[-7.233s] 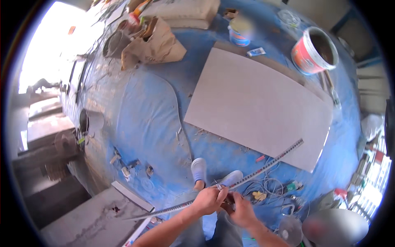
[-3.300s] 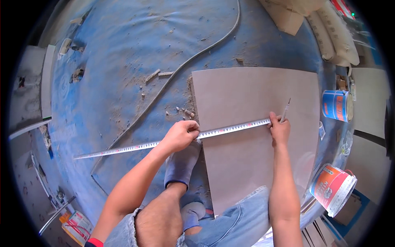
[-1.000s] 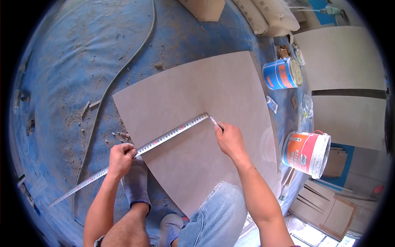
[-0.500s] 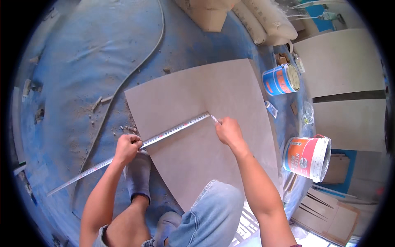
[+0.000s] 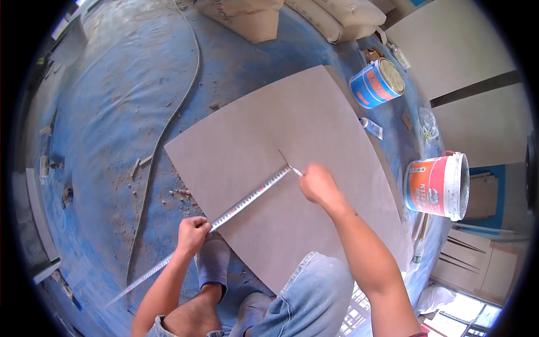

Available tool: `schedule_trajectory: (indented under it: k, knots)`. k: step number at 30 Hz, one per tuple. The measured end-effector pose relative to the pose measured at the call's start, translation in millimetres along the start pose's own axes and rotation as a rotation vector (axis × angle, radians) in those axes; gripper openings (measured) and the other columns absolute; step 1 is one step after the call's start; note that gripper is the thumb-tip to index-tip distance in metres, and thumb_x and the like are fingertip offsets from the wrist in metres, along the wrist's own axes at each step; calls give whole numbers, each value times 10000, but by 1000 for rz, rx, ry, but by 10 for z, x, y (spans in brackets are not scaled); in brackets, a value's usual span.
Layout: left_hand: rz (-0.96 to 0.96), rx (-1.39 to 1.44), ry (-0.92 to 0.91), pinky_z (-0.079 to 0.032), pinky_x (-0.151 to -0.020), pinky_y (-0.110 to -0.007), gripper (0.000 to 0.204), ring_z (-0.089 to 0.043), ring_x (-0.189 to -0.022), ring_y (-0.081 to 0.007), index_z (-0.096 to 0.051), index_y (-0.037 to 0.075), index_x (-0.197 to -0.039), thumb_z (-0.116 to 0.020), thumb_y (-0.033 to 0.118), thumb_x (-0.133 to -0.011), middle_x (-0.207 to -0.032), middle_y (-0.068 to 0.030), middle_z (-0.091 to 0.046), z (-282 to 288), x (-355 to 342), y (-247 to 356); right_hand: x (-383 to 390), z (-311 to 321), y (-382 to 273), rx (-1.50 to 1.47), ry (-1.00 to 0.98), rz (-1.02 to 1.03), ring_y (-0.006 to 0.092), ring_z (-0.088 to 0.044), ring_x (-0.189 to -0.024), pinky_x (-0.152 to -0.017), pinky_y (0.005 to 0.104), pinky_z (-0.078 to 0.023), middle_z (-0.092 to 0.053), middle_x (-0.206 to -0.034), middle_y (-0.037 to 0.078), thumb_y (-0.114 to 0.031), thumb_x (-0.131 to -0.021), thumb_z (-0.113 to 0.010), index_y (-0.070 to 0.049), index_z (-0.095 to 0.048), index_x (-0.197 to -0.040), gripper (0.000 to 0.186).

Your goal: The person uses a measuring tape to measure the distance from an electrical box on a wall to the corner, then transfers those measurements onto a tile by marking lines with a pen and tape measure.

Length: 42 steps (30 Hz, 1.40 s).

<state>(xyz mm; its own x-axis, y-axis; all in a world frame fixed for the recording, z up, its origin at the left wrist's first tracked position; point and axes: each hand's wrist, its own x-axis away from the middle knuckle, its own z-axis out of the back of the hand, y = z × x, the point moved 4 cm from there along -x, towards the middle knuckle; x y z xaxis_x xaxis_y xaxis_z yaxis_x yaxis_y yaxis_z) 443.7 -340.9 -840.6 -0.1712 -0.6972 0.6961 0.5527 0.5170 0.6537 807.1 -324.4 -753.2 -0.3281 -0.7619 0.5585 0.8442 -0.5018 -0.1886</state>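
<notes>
A large grey-brown board (image 5: 337,140) lies on the floor in front of me. Across its left part runs a metal tape measure (image 5: 247,201), its blade reaching beyond the left edge down to the floor. My left hand (image 5: 193,233) pinches the blade at that edge. In my right hand (image 5: 319,184) is a slim white pen-like tool (image 5: 297,171), closed in the fingers, its tip at the blade's end near the middle of the board. A short dark line (image 5: 283,156) runs from that tip away from me. Whether the tool writes or scores, I cannot tell.
To the right stand a blue tin (image 5: 370,87) and an orange and pink bucket (image 5: 432,187), with a small tube (image 5: 371,128) between. Paper sacks (image 5: 247,19) lie at the far side. A grey cable (image 5: 163,137) crosses the blue floor sheet (image 5: 112,151), among rubble.
Both hands have moved nearer along the board with the tape measure and the tool. A dark line now shows behind the tool's tip. The whole view has shifted.
</notes>
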Motion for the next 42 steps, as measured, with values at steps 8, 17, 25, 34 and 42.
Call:
schedule_trajectory:
  k: [8, 17, 25, 34, 42]
  knots:
    - [-42, -135, 48, -488, -595, -291, 155, -616, -584, -123, -712, -23, -863, -645, 102, -801, -635, -97, -658, -102, 184, 107, 341, -159, 279, 16, -55, -55, 420, -657, -895, -787, 474, -533, -676, -920, 272, -155, -880, -541, 40, -705, -886, 254]
    - [34, -106, 19, -486, -592, -298, 169, -616, -583, -127, -715, -25, -851, -640, 117, -798, -633, -101, -661, -131, 146, 50, 298, -151, 341, 33, -57, -30, 420, -665, -879, -790, 470, -542, -684, -902, 259, -168, -893, -540, 15, -720, -895, 256]
    - [22, -58, 27, -457, -576, -288, 156, -579, -590, -103, -705, -28, -829, -628, 105, -804, -605, -82, -622, -184, 199, 31, 352, -144, 276, 43, -8, -15, 418, -661, -835, -747, 469, -540, -676, -841, 248, -117, -859, -552, 11, -703, -823, 201]
    - [123, 91, -20, -458, -581, -284, 135, -553, -598, -98, -689, -42, -844, -641, 79, -810, -607, -61, -609, -444, 421, -262, 463, -177, 365, 42, 26, 18, 435, -649, -802, -715, 484, -527, -661, -817, 271, -68, -792, -546, 33, -688, -813, 175]
    - [118, 59, -6, -471, -609, -276, 138, -577, -618, -101, -706, -28, -833, -632, 84, -801, -633, -66, -639, -433, 531, -218, 542, 69, 442, -229, 103, -15, 348, -573, -619, -616, 427, -467, -630, -704, 198, -266, -914, -588, 28, -631, -819, 311]
